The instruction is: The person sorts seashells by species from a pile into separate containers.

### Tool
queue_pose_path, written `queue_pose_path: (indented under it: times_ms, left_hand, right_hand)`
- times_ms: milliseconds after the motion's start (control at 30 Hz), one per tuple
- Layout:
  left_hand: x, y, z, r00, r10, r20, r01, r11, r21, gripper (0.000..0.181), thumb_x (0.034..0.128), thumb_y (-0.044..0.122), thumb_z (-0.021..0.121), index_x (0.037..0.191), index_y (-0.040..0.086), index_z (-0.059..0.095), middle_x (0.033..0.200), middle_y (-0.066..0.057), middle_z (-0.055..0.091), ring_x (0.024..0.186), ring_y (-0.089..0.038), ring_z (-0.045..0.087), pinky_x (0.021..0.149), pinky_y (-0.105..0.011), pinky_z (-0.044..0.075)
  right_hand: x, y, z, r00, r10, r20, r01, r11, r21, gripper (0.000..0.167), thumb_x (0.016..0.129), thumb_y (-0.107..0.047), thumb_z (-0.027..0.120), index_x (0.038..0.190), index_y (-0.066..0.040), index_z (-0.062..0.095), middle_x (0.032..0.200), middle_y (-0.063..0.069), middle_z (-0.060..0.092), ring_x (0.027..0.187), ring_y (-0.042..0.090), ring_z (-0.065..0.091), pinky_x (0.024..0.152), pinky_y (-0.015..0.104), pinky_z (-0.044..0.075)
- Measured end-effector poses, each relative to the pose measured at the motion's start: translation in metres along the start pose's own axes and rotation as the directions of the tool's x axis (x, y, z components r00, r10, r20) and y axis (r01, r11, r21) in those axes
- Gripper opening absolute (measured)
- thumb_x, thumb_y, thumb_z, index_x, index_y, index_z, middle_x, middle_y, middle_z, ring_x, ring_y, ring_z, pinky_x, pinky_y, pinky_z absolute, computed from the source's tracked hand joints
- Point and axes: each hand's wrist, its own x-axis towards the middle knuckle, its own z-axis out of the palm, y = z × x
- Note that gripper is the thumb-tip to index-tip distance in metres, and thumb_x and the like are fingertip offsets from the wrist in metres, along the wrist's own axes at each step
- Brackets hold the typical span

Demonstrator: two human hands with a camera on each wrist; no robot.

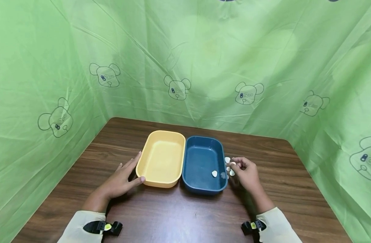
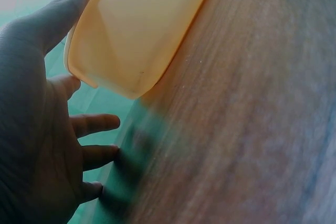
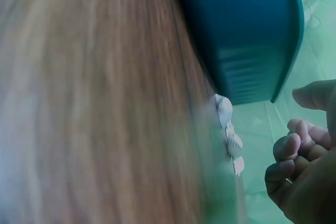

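Observation:
A yellow container [image 1: 162, 158] stands left of a blue container [image 1: 203, 165]. My left hand [image 1: 120, 180] rests with spread fingers against the yellow one's left side, thumb at its near-left rim; the left wrist view shows thumb and forefinger at the rim [image 2: 79, 69]. A white shell [image 1: 214, 173] lies in the blue container, with a blurred pale patch [image 1: 223, 175] by its right wall. Several white shells [image 1: 232, 172] [image 3: 234, 145] are beside that wall. Over them is my right hand [image 1: 247, 173], thumb [image 3: 312, 95] apart from the loosely bent fingers, with no shell seen between them.
Both containers stand on a dark wooden table [image 1: 185, 216]. Green cloth [image 1: 203, 50] with mouse-head drawings hangs behind the table and along both sides. The two containers stand close beside each other.

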Motion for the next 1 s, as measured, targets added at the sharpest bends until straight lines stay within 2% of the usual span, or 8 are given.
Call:
queue_pose_path:
  times_ms: [167, 433, 600, 767, 1000]
  left_hand:
    - [-0.001, 0.001, 0.000, 1.000, 0.004, -0.001, -0.004, 1.000, -0.006, 0.097, 0.1027, 0.047, 0.071, 0.176, 0.009, 0.019, 0.177, -0.023, 0.034, 0.160, -0.054, 0.037, 0.117, -0.092, 0.018]
    - [-0.001, -0.001, 0.001, 1.000, 0.005, -0.010, -0.005, 1.000, -0.002, 0.097, 0.1027, 0.047, 0.071, 0.176, 0.011, 0.019, 0.175, -0.025, 0.037, 0.158, -0.055, 0.040, 0.118, -0.092, 0.019]
    - [0.000, -0.001, 0.001, 1.000, 0.001, -0.007, -0.001, 1.000, -0.001, 0.097, 0.1034, 0.047, 0.070, 0.177, 0.016, 0.016, 0.177, -0.023, 0.035, 0.159, -0.054, 0.039, 0.118, -0.091, 0.019]
    - [0.000, 0.000, 0.001, 1.000, 0.003, 0.000, -0.003, 1.000, -0.007, 0.095, 0.1043, 0.047, 0.069, 0.176, 0.012, 0.018, 0.178, -0.022, 0.034, 0.160, -0.054, 0.037, 0.118, -0.092, 0.018]
    - [0.000, 0.001, 0.001, 1.000, -0.005, 0.001, 0.005, 1.000, -0.008, 0.095, 0.1049, 0.047, 0.069, 0.177, 0.014, 0.016, 0.178, -0.022, 0.033, 0.160, -0.054, 0.037, 0.119, -0.091, 0.017]
  right_hand:
    - [-0.002, 0.007, -0.007, 1.000, 0.005, 0.006, -0.005, 1.000, -0.029, 0.016, 0.096, 0.001, 0.076, 0.110, 0.009, 0.077, 0.073, -0.002, 0.053, 0.063, 0.002, 0.046, 0.055, 0.017, 0.038]
    - [-0.004, 0.021, -0.013, 0.999, 0.031, 0.018, -0.030, 0.999, -0.023, 0.020, 0.095, 0.001, 0.078, 0.113, 0.010, 0.076, 0.068, -0.003, 0.053, 0.057, 0.002, 0.048, 0.053, 0.019, 0.041]
    - [-0.004, 0.030, -0.016, 0.995, 0.060, 0.084, -0.059, 0.998, -0.013, 0.025, 0.096, -0.004, 0.080, 0.116, 0.010, 0.075, 0.064, -0.002, 0.056, 0.052, 0.005, 0.052, 0.049, 0.020, 0.042]
    - [-0.003, 0.040, -0.020, 0.988, 0.082, 0.128, -0.084, 0.996, 0.015, 0.029, 0.095, -0.008, 0.083, 0.117, 0.009, 0.075, 0.068, -0.002, 0.058, 0.055, 0.007, 0.054, 0.050, 0.021, 0.045]
    - [0.003, 0.051, -0.025, 0.979, 0.060, 0.193, -0.058, 0.998, -0.017, 0.028, 0.091, -0.003, 0.085, 0.115, 0.007, 0.077, 0.077, -0.004, 0.058, 0.063, 0.001, 0.050, 0.057, 0.018, 0.043]
